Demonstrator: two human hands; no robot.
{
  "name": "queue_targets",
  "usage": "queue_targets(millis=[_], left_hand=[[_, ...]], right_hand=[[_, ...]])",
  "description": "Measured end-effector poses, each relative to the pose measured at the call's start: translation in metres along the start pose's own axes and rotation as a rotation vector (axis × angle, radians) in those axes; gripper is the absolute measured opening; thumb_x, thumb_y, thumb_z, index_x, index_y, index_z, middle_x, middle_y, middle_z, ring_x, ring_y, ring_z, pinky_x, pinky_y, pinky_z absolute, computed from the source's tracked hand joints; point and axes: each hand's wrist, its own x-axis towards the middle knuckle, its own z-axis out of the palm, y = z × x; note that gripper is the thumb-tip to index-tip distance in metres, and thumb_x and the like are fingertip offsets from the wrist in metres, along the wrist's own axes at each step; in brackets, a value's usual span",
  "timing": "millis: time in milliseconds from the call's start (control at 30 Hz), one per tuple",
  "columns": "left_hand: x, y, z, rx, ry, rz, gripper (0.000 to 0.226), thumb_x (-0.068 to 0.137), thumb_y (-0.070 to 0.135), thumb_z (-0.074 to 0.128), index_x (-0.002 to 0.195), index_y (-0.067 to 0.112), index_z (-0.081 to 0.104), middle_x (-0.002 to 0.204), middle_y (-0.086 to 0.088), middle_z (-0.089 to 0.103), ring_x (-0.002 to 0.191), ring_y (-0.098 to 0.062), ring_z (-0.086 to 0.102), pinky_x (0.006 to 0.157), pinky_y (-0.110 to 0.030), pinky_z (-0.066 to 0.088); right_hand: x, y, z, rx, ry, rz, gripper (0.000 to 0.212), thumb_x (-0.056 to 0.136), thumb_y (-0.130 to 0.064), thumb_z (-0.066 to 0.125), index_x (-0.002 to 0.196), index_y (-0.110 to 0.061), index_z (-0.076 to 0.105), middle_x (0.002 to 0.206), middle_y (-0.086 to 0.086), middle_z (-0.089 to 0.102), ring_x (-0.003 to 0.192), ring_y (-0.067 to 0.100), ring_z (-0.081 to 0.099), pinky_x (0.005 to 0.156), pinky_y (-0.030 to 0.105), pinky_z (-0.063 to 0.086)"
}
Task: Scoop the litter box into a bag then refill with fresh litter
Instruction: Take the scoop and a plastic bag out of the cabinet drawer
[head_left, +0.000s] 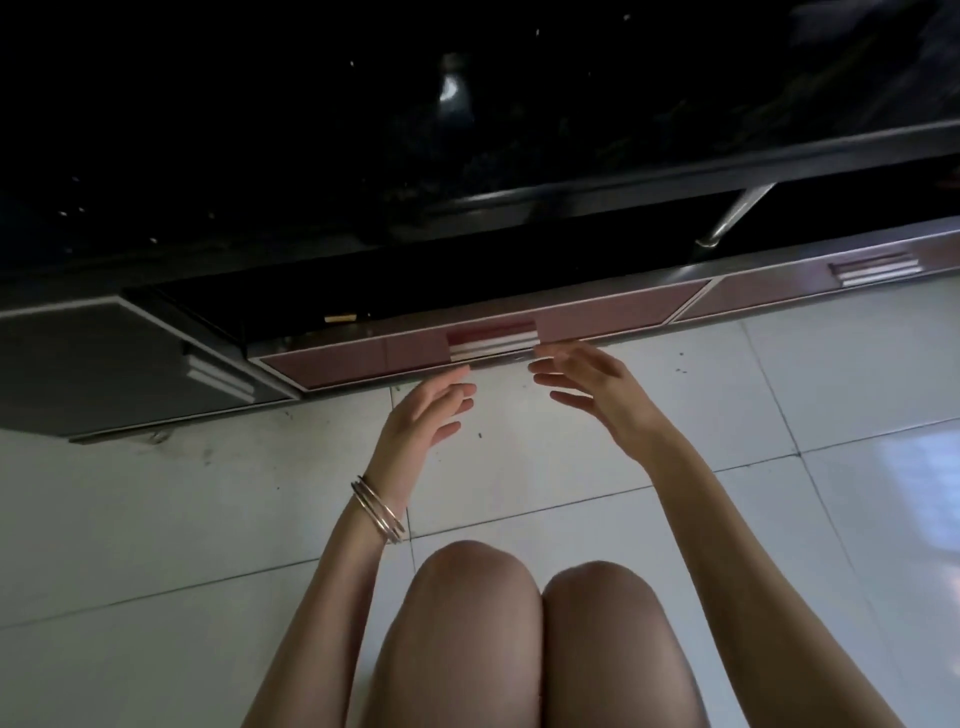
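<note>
Head view, left hand (431, 410) and right hand (587, 384) empty, fingers spread, near maroon drawer (363, 358), tiled floor (156, 519).

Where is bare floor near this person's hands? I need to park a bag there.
Bare white tile floor lies between the left hand and right hand, and widely right of the right forearm. Crowded: against the red drawer front, where both hands reach.
</note>
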Motion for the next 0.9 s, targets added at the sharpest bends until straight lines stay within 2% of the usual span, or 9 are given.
queue_targets(millis=[100,233,433,567,667,900], left_hand=[[0.013,-0.015,-0.003,0.011,-0.015,0.023,0.031,0.081,0.037,0.049,0.110,0.032,0.058,0.115,0.001,0.064,0.108,-0.013,0.061,0.095,-0.030,0.047],[0.019,-0.023,-0.007,0.009,-0.017,0.038,0.022,0.091,0.028,0.050,0.111,0.033,0.058,0.114,0.002,0.065,0.108,-0.012,0.061,0.096,-0.032,0.046],[0.023,-0.020,-0.005,0.022,-0.044,0.072,0.033,0.079,0.042,0.047,0.109,0.036,0.058,0.113,0.007,0.066,0.107,-0.007,0.061,0.092,-0.025,0.047],[0.023,-0.021,-0.002,0.015,-0.043,0.073,0.033,0.080,0.040,0.047,0.111,0.035,0.058,0.113,0.007,0.066,0.106,-0.007,0.061,0.093,-0.027,0.047],[0.019,-0.021,0.001,0.003,-0.040,0.069,0.034,0.079,0.040,0.048,0.111,0.034,0.058,0.112,0.006,0.066,0.105,-0.007,0.062,0.090,-0.026,0.047],[0.005,-0.030,0.006,-0.033,-0.020,0.071,0.029,0.083,0.034,0.051,0.111,0.031,0.059,0.111,0.003,0.066,0.105,-0.010,0.062,0.090,-0.027,0.047]], right_hand=[[0.018,0.017,-0.004,0.013,0.006,-0.019,0.020,0.096,-0.021,0.047,0.110,-0.020,0.062,0.114,0.007,0.067,0.107,0.020,0.063,0.097,0.036,0.048],[0.037,0.024,-0.003,0.004,-0.006,-0.015,0.021,0.096,-0.027,0.047,0.111,-0.023,0.061,0.120,0.007,0.063,0.107,0.020,0.063,0.094,0.035,0.049],[0.058,0.033,0.002,0.031,-0.024,0.019,0.026,0.098,-0.035,0.041,0.109,-0.020,0.059,0.120,0.006,0.060,0.111,0.021,0.059,0.093,0.036,0.049],[0.065,0.037,0.009,0.110,-0.036,-0.015,0.033,0.098,-0.037,0.038,0.108,-0.016,0.061,0.112,-0.001,0.062,0.105,0.015,0.059,0.090,0.032,0.048],[0.065,0.040,0.011,0.112,-0.004,-0.067,0.035,0.099,-0.037,0.033,0.104,-0.018,0.063,0.110,-0.003,0.062,0.101,0.014,0.059,0.093,0.031,0.043],[0.055,0.052,0.011,0.055,0.007,-0.102,0.041,0.099,-0.040,0.029,0.106,-0.019,0.063,0.095,0.000,0.063,0.096,0.013,0.059,0.093,0.030,0.038]])
